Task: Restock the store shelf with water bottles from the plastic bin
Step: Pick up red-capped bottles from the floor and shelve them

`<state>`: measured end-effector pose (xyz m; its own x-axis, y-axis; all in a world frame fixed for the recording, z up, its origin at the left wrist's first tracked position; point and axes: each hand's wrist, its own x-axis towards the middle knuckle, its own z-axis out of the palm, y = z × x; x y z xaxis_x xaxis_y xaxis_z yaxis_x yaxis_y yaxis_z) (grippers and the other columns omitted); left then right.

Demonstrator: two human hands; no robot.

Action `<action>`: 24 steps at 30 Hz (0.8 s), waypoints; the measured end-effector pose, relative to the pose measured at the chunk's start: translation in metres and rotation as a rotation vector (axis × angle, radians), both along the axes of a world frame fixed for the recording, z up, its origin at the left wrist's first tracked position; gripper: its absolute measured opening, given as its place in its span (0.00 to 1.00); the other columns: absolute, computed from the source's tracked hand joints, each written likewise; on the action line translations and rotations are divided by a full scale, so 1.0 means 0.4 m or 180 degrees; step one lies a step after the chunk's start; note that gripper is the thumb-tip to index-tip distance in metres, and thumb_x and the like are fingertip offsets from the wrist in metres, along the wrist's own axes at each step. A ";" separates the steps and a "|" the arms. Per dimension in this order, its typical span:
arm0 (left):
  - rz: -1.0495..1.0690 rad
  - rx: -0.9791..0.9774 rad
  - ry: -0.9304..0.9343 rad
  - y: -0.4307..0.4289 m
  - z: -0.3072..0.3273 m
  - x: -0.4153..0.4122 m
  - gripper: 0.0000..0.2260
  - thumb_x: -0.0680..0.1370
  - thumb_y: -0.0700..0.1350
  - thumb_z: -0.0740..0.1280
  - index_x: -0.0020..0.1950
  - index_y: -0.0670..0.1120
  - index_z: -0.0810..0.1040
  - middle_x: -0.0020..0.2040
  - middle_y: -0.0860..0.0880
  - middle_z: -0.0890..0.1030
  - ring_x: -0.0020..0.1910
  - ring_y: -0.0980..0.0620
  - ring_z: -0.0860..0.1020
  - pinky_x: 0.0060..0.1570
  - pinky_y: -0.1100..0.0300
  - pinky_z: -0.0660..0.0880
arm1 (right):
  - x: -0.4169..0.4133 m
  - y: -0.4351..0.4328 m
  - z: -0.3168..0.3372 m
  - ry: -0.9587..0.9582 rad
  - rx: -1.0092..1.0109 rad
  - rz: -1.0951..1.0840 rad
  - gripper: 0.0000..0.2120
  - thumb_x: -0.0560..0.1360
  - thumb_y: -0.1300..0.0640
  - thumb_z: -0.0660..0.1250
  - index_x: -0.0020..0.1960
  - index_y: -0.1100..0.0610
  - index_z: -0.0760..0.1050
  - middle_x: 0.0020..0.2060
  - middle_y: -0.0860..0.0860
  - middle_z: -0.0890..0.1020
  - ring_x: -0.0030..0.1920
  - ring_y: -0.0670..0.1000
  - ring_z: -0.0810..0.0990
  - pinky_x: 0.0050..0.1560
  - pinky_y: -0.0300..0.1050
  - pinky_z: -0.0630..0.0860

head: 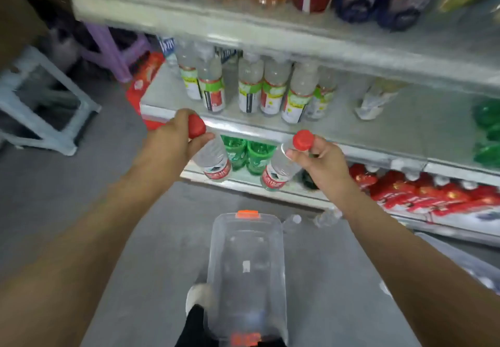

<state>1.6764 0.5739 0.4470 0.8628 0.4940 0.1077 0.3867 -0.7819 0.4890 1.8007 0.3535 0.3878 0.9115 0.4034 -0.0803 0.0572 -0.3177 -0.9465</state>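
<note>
My left hand (173, 138) grips the neck of a clear water bottle (213, 161) with a red cap and red label, held tilted in front of the middle shelf's edge (243, 127). My right hand (322, 162) pinches the neck of a second red-capped water bottle (278, 171), which hangs at about the same height. Below me on the floor stands the clear plastic bin (246, 273) with orange latches; I see no bottles inside it. The whole view is blurred by motion.
The middle shelf holds several clear bottles with green and red labels (251, 95), with bare shelf space to their left and right. Green bottles (243, 154) and red packs (422, 192) fill the lower shelf. Stools (48, 114) stand at the left. My shoe (198, 296) is beside the bin.
</note>
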 end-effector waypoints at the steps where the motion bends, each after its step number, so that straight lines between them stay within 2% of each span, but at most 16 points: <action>1: -0.0006 0.0013 -0.0088 -0.002 0.051 -0.015 0.20 0.75 0.52 0.65 0.61 0.40 0.69 0.51 0.36 0.79 0.51 0.35 0.76 0.44 0.52 0.66 | -0.013 0.005 0.055 -0.0037 0.0040 0.0031 0.08 0.69 0.59 0.74 0.47 0.50 0.79 0.39 0.43 0.82 0.42 0.42 0.77 0.47 0.30 0.72; 2: 0.0003 0.0060 -0.0179 0.002 0.102 -0.031 0.20 0.75 0.53 0.65 0.60 0.40 0.70 0.50 0.36 0.79 0.50 0.35 0.76 0.45 0.50 0.68 | -0.025 0.009 0.114 -0.0096 0.0034 0.0039 0.08 0.69 0.58 0.74 0.46 0.49 0.79 0.40 0.44 0.81 0.41 0.42 0.76 0.45 0.27 0.70; 4: 0.0063 0.0244 -0.0370 0.006 0.253 -0.086 0.21 0.75 0.54 0.65 0.59 0.40 0.70 0.48 0.36 0.79 0.48 0.34 0.77 0.44 0.49 0.70 | -0.065 0.018 0.271 -0.0311 0.0105 0.0084 0.07 0.70 0.55 0.73 0.46 0.47 0.78 0.41 0.46 0.81 0.42 0.44 0.75 0.43 0.29 0.70; 7: 0.0142 0.0531 -0.0535 0.028 0.468 -0.159 0.20 0.75 0.54 0.65 0.56 0.40 0.70 0.46 0.35 0.79 0.47 0.34 0.77 0.42 0.49 0.69 | -0.127 0.039 0.486 -0.0543 0.0259 0.0193 0.06 0.72 0.53 0.71 0.48 0.50 0.79 0.43 0.47 0.82 0.44 0.45 0.77 0.47 0.33 0.71; 10: 0.0045 0.0702 -0.0701 0.048 0.650 -0.241 0.16 0.76 0.52 0.66 0.52 0.40 0.69 0.37 0.45 0.75 0.46 0.36 0.77 0.37 0.53 0.63 | -0.208 0.058 0.668 -0.0686 0.0353 0.0255 0.06 0.72 0.52 0.71 0.49 0.50 0.79 0.46 0.50 0.82 0.48 0.47 0.77 0.51 0.43 0.72; 12: -0.0031 0.0819 -0.0757 0.065 0.756 -0.300 0.16 0.76 0.53 0.65 0.53 0.42 0.69 0.40 0.48 0.76 0.47 0.39 0.77 0.39 0.54 0.66 | -0.267 0.074 0.770 -0.0881 0.0484 0.0263 0.03 0.71 0.52 0.71 0.45 0.48 0.79 0.45 0.55 0.83 0.45 0.47 0.76 0.51 0.49 0.74; 14: -0.0076 0.0909 -0.0837 0.090 0.854 -0.357 0.19 0.76 0.56 0.64 0.55 0.42 0.70 0.47 0.42 0.79 0.47 0.39 0.76 0.43 0.51 0.70 | -0.332 0.091 0.859 -0.1035 0.0550 0.0143 0.04 0.71 0.50 0.72 0.44 0.49 0.80 0.46 0.61 0.82 0.44 0.48 0.75 0.50 0.49 0.73; 17: -0.0135 0.0987 -0.1064 0.129 0.977 -0.435 0.19 0.75 0.57 0.64 0.54 0.42 0.70 0.48 0.41 0.79 0.45 0.40 0.76 0.43 0.50 0.70 | -0.424 0.119 0.974 -0.1194 0.0535 0.0122 0.07 0.72 0.46 0.69 0.45 0.48 0.80 0.43 0.56 0.82 0.45 0.52 0.77 0.49 0.49 0.73; 19: -0.0208 0.1114 -0.1213 0.151 1.047 -0.484 0.18 0.75 0.57 0.64 0.53 0.43 0.71 0.46 0.41 0.79 0.43 0.41 0.75 0.42 0.51 0.70 | -0.485 0.140 1.044 -0.1378 0.0443 0.0167 0.04 0.73 0.46 0.67 0.43 0.46 0.78 0.42 0.51 0.81 0.46 0.54 0.78 0.49 0.51 0.74; 21: -0.0281 0.1255 -0.1293 0.166 1.114 -0.528 0.18 0.75 0.57 0.63 0.53 0.43 0.70 0.45 0.42 0.78 0.42 0.43 0.74 0.40 0.53 0.69 | -0.544 0.159 1.101 -0.1531 0.0452 0.0230 0.06 0.74 0.48 0.67 0.39 0.46 0.76 0.37 0.49 0.78 0.40 0.50 0.76 0.44 0.46 0.71; 24: -0.0366 0.1249 -0.1421 0.187 1.200 -0.572 0.19 0.75 0.58 0.63 0.53 0.43 0.71 0.45 0.44 0.78 0.42 0.44 0.75 0.40 0.54 0.70 | -0.608 0.186 1.174 -0.1631 0.0448 0.0338 0.07 0.75 0.50 0.66 0.40 0.51 0.77 0.32 0.46 0.75 0.34 0.42 0.73 0.37 0.37 0.68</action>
<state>1.4477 0.6486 0.9270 0.7377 0.2504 0.6269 0.1128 -0.9613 0.2512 1.5574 0.4279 0.8573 0.7734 0.4702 0.4251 0.5474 -0.1572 -0.8220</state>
